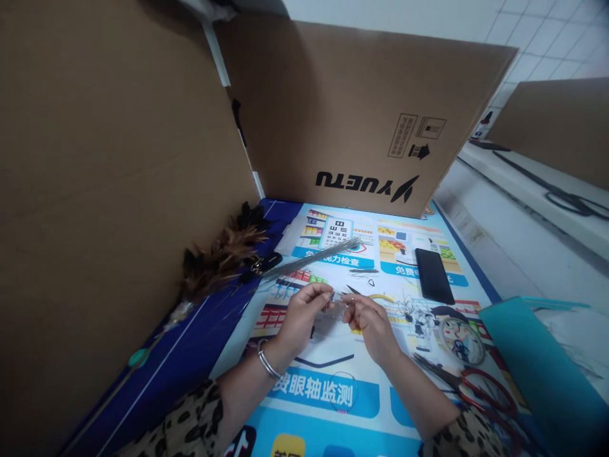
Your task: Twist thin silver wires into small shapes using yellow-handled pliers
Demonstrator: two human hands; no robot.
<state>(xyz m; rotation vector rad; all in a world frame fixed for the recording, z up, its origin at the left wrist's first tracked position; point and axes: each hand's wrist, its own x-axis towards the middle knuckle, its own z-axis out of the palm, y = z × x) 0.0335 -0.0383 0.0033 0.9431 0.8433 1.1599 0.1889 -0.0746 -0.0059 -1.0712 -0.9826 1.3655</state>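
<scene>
Above the middle of the printed tabletop, my left hand [301, 315] and my right hand [370, 322] are close together with fingertips pinched. Between them is a small, clear, glinting thing [337, 307], too small and blurred to name; the fingers partly cover it. A dark pointed tip [353, 290] shows just beyond my right fingers. Farther back lies a bundle of thin straight metal wires [314, 259], with a few short wire pieces [364, 271] beside it. A thin wire ring [344, 391] rests on the table below my hands.
At right are a black phone [434, 276], tangled wire bits [413, 314], a round clear dish [460, 341], red-handled scissors [490, 390] and a teal box [528, 362]. Brown feathers [214, 270] lie at left. Cardboard walls [352, 114] stand behind and on the left.
</scene>
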